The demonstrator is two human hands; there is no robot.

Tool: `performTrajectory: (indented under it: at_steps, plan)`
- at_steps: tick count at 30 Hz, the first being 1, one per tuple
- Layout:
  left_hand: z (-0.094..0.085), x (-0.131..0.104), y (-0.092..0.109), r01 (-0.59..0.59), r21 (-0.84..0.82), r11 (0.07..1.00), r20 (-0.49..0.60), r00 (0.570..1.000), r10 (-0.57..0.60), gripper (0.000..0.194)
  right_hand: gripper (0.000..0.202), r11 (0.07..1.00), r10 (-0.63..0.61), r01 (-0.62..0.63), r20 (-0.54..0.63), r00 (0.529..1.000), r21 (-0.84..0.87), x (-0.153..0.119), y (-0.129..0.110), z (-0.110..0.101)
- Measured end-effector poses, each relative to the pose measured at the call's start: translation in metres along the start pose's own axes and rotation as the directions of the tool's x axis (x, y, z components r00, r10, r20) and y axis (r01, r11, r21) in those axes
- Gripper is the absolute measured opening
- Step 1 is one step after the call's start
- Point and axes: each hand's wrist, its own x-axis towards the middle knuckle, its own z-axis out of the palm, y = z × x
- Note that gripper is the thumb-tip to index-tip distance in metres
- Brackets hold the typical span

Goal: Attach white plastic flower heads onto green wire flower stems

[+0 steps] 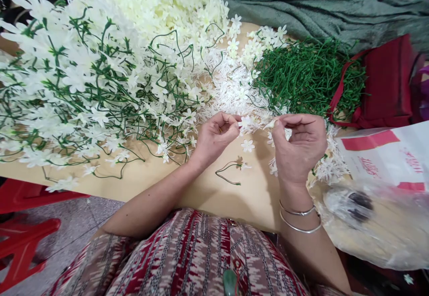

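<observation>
**White flower (246, 124) pinched over the middle of the bench (201, 193)**

The white flower is held between thumb and fingers of the left hand (219, 135); a small white piece (271, 124) is pinched by the right hand (298, 146). The hands are kept apart, fingertips turned toward each other. Bare surface is left between them and the near edge, bounded at left by the flower heap (100, 90) and at right by the plastic bag (378, 229). The far side is covered by white flowers, green stems (301, 77) and grey-green cloth (311, 10). The held flower's exact facing cannot be told. Nearer the edge, a bent stem (228, 181) is laid, its bend pointed left, its long axis roughly left to right.
</observation>
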Motion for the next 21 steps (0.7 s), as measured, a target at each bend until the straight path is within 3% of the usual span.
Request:
performTrajectory:
  at_steps: [3,6,8,16,21]
  plan:
    - [-0.002,0.003,-0.001,0.034,-0.067,0.997,-0.038,0.999,-0.037,0.022,0.009,0.979,-0.097,0.103,0.046,0.994,-0.174,0.005,0.006,-0.009]
    - [-0.003,0.004,-0.001,0.06,-0.153,0.986,-0.056,0.996,-0.069,0.026,0.016,0.888,-0.14,0.223,0.226,0.964,-0.402,0.008,0.009,-0.017]
    - [-0.003,0.004,0.001,0.069,-0.19,0.979,-0.063,0.995,-0.082,0.027,0.021,0.844,-0.128,0.269,0.313,0.941,-0.464,0.01,0.01,-0.02]
    - [-0.004,0.003,0.008,0.051,-0.279,0.959,-0.108,0.991,-0.084,0.037,0.023,0.847,-0.159,0.299,0.327,0.932,-0.44,0.007,0.009,-0.016]
    - [-0.005,0.004,0.0,0.039,-0.196,0.98,-0.093,0.994,-0.058,0.036,0.02,0.86,-0.153,0.353,0.475,0.867,-0.368,0.0,0.01,-0.009]
